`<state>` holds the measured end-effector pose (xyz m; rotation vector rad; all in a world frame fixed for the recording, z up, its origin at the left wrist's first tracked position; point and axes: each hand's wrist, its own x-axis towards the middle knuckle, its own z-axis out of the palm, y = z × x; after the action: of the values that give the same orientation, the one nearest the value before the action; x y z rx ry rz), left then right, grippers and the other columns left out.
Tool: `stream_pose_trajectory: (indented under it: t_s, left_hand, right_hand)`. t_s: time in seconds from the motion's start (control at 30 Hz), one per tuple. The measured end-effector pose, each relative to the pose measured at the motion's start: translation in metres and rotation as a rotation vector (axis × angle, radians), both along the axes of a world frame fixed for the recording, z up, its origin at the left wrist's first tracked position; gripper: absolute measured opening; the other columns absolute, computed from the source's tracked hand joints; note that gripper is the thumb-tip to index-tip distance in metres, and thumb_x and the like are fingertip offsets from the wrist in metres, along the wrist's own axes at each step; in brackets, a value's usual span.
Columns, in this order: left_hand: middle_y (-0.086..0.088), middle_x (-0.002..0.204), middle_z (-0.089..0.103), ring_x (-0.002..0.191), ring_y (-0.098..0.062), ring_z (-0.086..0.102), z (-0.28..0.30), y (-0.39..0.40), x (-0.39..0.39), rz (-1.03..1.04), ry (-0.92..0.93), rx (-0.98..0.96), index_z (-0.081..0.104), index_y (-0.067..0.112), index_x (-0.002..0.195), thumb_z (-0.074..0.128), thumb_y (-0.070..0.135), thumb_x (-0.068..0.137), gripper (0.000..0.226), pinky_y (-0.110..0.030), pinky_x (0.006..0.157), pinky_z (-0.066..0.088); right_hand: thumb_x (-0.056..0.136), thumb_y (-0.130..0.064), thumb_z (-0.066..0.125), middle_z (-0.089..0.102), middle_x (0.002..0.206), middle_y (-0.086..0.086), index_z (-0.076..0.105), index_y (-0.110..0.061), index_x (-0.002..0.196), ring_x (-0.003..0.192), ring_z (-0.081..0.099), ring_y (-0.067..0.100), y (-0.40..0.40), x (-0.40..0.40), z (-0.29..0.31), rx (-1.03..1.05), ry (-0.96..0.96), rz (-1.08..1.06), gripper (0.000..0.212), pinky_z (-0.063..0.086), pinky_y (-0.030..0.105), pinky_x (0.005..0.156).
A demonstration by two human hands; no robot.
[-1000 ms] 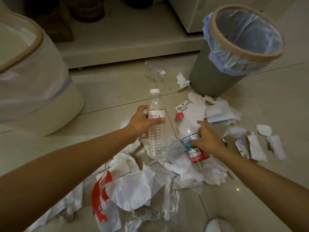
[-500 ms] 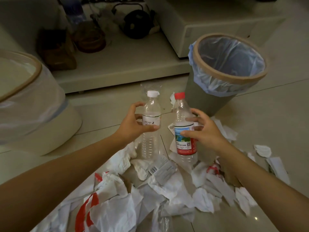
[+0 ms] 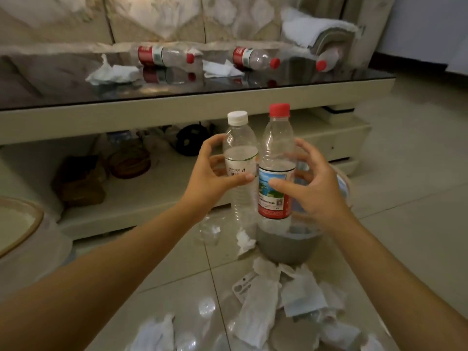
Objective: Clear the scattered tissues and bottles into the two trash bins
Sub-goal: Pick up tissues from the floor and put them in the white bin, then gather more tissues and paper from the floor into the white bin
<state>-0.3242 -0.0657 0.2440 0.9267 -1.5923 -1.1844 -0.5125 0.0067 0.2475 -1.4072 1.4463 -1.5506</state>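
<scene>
Fingers and thumb of the left hand [image 3: 212,173] curled round a clear white-capped bottle [image 3: 239,158], while the right hand [image 3: 310,183] gripped a red-capped bottle [image 3: 274,171]; both had been lifted from the floor litter half a second earlier and stood upright, side by side, at chest height. The grey bin [image 3: 288,247] sat largely hidden behind them. Crumpled tissues [image 3: 263,307] lay on glossy tiles. Three more bottles [image 3: 164,55] rested on the glass tabletop [image 3: 329,84].

White-capped bottle [image 3: 239,158], red-capped red-labelled bottle [image 3: 276,171], grey bin [image 3: 288,247], white tissues [image 3: 260,307].
</scene>
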Motion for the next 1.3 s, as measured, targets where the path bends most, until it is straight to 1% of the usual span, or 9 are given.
stream_pose_trajectory:
  t_s: [0.3,0.47,0.67,0.77,0.83,0.9,1.03,1.13,1.3]
  left_hand:
    - [-0.001,0.119,0.056,0.102,-0.011,0.062,0.032,-0.053,-0.081,0.009,0.017,-0.118,0.032,0.037,0.127,0.084,0.011,0.067,0.084,-0.026,0.081,0.056]
    - [-0.001,0.118,0.057,0.105,-0.015,0.061,-0.026,-0.060,-0.113,-0.009,-0.028,0.018,0.031,0.029,0.128,0.081,0.006,0.070,0.080,-0.034,0.087,0.055]
    - [-0.006,0.120,0.060,0.107,-0.019,0.060,-0.074,-0.053,-0.114,0.062,-0.087,0.161,0.024,0.029,0.132,0.081,0.007,0.070,0.087,-0.039,0.090,0.054]
    - [-0.006,0.130,0.052,0.116,-0.019,0.052,-0.075,-0.048,-0.105,0.065,-0.096,0.177,0.022,0.027,0.139,0.081,0.008,0.071,0.092,-0.043,0.095,0.051]
    - [-0.005,0.134,0.050,0.121,-0.021,0.050,-0.072,-0.043,-0.096,0.056,-0.109,0.187,0.022,0.028,0.140,0.080,0.014,0.073,0.089,-0.036,0.089,0.052]
    - [0.000,0.134,0.051,0.120,-0.018,0.051,-0.073,-0.034,-0.082,0.043,-0.284,0.062,0.027,0.030,0.139,0.078,0.027,0.076,0.082,-0.030,0.086,0.049]
    - [0.005,0.133,0.054,0.117,-0.015,0.052,-0.095,-0.007,-0.043,0.044,-0.830,-0.474,0.034,0.030,0.138,0.065,0.053,0.081,0.069,-0.035,0.094,0.045]
    - [0.004,0.136,0.052,0.121,-0.018,0.050,-0.119,0.016,-0.020,0.000,-0.885,-0.498,0.034,0.031,0.139,0.063,0.055,0.080,0.069,-0.038,0.098,0.042]
    - [0.000,0.137,0.052,0.121,-0.022,0.053,-0.169,0.047,0.004,-0.065,-0.954,-0.398,0.034,0.028,0.139,0.065,0.053,0.081,0.070,-0.041,0.096,0.044]
  right_hand:
    - [0.073,-0.009,0.079,0.052,0.116,-0.021,0.039,-0.033,0.136,0.104,0.054,-0.003,-0.049,-0.048,0.018,-0.168,0.075,-0.184,0.079,0.050,0.011,0.077]
    - [0.071,-0.008,0.079,0.049,0.128,-0.010,0.034,-0.032,0.135,0.119,0.050,0.012,-0.058,-0.072,-0.039,0.019,0.054,-0.231,0.082,0.050,0.038,0.096]
    - [0.075,-0.015,0.078,0.049,0.137,0.000,0.036,-0.030,0.138,0.125,0.046,0.018,-0.059,-0.068,-0.071,0.173,0.142,-0.237,0.078,0.045,0.042,0.101]
    - [0.079,-0.015,0.075,0.047,0.142,0.000,0.035,-0.028,0.143,0.130,0.043,0.016,-0.056,-0.062,-0.069,0.173,0.181,-0.202,0.076,0.039,0.034,0.105]
    - [0.081,-0.017,0.073,0.050,0.139,-0.003,0.040,-0.026,0.141,0.126,0.045,0.010,-0.050,-0.053,-0.064,0.139,0.220,-0.178,0.068,0.038,0.027,0.102]
    - [0.083,-0.019,0.071,0.055,0.127,-0.011,0.049,-0.026,0.134,0.116,0.049,0.004,-0.041,-0.042,-0.061,0.071,0.274,-0.191,0.056,0.042,0.027,0.100]
    - [0.085,-0.018,0.069,0.062,0.115,-0.007,0.061,-0.016,0.120,0.109,0.057,0.008,-0.010,-0.013,-0.069,-0.192,0.469,-0.211,0.035,0.049,0.028,0.093]
    - [0.085,-0.017,0.066,0.063,0.118,0.001,0.063,-0.011,0.117,0.111,0.058,0.017,0.019,0.006,-0.093,-0.272,0.661,-0.155,0.033,0.048,0.032,0.093]
    - [0.082,-0.018,0.064,0.062,0.120,0.004,0.067,-0.013,0.114,0.109,0.058,0.021,0.053,0.023,-0.152,-0.209,1.037,-0.037,0.033,0.047,0.035,0.090]
